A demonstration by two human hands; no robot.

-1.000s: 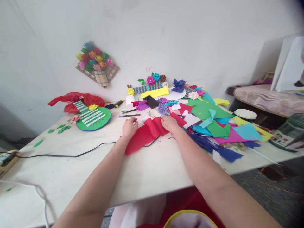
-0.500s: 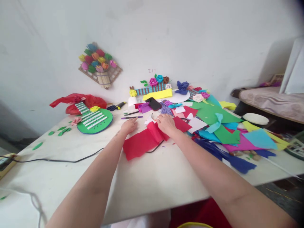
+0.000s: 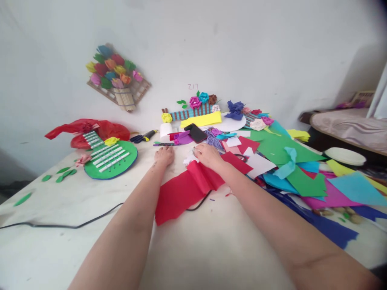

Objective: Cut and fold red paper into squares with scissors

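Observation:
My left hand [image 3: 165, 155] lies on the table with its fingers stretched forward, the tips close to dark pens [image 3: 163, 144] that lie side by side. Whether it touches them I cannot tell. My right hand [image 3: 208, 155] is closed, its fingers bent down beside a crumpled white piece [image 3: 190, 157]; what they grip is hidden. Below both hands spreads a strip of red crepe paper [image 3: 177, 195], partly folded in the middle and passing under my right wrist. A dark cord [image 3: 199, 203] shows from beneath the red strip.
At left sits a green paper guitar [image 3: 128, 163] with white strips, near scissors [image 3: 142, 138]. A black phone [image 3: 196, 133] lies beyond the hands. Green paper sheets [image 3: 281, 147] and other coloured scraps cover the right side. A black cable [image 3: 75, 226] crosses the left.
My left hand has moved slightly forward, and the purple pen now lies up against the black one. My right hand stays by the white piece. The view has shifted closer.

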